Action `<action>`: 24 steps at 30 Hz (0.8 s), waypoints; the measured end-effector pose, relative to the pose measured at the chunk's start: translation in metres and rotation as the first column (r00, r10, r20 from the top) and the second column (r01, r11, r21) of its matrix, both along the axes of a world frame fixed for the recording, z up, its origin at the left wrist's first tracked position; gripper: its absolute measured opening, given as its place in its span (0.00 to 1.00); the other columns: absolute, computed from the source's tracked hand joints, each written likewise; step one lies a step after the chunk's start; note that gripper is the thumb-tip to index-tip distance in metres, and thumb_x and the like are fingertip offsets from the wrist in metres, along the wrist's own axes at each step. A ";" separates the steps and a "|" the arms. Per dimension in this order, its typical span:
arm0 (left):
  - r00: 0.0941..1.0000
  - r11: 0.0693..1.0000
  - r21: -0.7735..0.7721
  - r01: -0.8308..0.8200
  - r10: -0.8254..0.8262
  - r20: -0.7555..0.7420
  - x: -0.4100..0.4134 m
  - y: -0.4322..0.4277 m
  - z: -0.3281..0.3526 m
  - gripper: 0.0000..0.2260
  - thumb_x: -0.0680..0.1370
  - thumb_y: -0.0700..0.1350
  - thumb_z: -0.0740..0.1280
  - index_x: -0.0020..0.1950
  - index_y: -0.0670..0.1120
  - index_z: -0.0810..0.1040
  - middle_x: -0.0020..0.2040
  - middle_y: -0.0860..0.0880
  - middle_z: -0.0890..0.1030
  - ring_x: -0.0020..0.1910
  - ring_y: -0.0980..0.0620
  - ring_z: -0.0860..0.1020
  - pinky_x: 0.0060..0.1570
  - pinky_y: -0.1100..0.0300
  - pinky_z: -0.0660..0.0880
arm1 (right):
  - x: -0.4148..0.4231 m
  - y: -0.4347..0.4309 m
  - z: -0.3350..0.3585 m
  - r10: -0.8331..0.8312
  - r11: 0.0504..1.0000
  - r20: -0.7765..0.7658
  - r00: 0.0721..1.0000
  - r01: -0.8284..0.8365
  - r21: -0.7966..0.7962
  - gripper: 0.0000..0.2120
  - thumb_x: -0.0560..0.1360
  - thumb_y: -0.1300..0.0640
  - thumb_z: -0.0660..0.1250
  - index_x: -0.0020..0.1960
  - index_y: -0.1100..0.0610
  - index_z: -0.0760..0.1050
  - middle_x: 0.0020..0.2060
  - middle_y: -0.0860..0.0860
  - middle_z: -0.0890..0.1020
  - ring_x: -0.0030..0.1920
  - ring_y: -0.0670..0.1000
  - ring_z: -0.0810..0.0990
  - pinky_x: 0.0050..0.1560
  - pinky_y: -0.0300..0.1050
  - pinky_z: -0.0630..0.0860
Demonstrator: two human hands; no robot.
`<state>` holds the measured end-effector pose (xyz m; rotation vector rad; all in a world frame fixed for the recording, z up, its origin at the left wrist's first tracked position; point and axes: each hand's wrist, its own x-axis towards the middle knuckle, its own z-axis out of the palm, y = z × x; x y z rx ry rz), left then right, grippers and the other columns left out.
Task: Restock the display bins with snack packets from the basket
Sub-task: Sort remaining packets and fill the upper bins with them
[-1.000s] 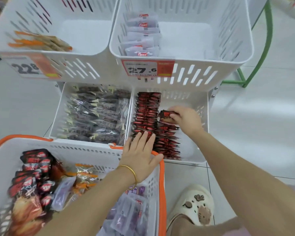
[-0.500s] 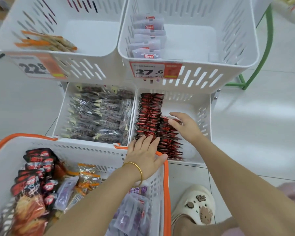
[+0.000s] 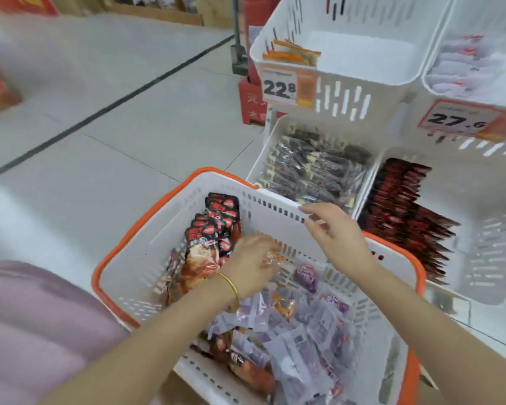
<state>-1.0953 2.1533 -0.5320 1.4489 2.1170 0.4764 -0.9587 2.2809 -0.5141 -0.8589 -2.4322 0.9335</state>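
A white basket with an orange rim (image 3: 146,217) stands in front of me. It holds red-black packets (image 3: 216,223), orange packets (image 3: 272,258) and several purple packets (image 3: 304,325). My left hand (image 3: 251,264) reaches down inside it, its blurred fingers stretched over the orange packets and gripping nothing I can make out. Above the basket's far side my right hand (image 3: 336,232) hovers with relaxed, empty fingers. To the right, the lower right display bin (image 3: 485,258) holds rows of red-black packets (image 3: 403,211).
The lower left bin holds dark packets (image 3: 313,171). Above, the bin tagged 22.8 (image 3: 348,92) has a few orange packets (image 3: 289,54), and the bin tagged 27.6 (image 3: 479,135) has white packets (image 3: 465,65). Pink fabric (image 3: 27,331) fills the lower left. Tiled floor lies to the left.
My view has swung left onto the basket. My right hand has left the red-black packets in the lower right bin and moved over the basket. My left hand went from the rim into the basket.
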 end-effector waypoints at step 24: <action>0.581 0.575 0.106 -0.811 0.774 0.251 -0.121 -0.061 -0.026 0.14 0.76 0.33 0.60 0.59 0.42 0.77 0.63 0.45 0.75 0.63 0.48 0.72 0.61 0.62 0.66 | -0.216 -0.117 -0.102 -0.296 0.895 0.446 0.845 0.408 -0.178 0.33 0.69 0.45 0.73 0.65 0.58 0.63 0.62 0.57 0.68 0.64 0.59 0.68 0.59 0.53 0.69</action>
